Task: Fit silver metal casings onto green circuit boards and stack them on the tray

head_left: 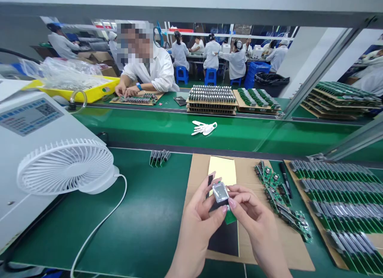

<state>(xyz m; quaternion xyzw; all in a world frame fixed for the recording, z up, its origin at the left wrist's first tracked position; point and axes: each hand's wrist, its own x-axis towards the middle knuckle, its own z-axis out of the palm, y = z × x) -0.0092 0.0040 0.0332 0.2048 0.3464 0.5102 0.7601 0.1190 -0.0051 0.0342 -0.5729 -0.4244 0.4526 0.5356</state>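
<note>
I grip a small screen module [220,192] between both hands, held up above the cardboard sheet [200,166]. My left hand [199,216] pinches it with the thumb at its lower edge; how far those fingers wrap behind, I can't see. My right hand [254,218] closes thumb and fingertips on its right side, the other fingers curled. The screen is pale with glare, so I can't tell whether it shows anything. Only a corner of its green board [229,216] peeks out below. My hands cover much of the black panel [223,242] beneath. To the right, loose circuit boards [277,194] overlap, hard to count, beside a black pen [285,180]. Farther right, the rows of upright boards [338,198] are cut off by the picture's edge.
</note>
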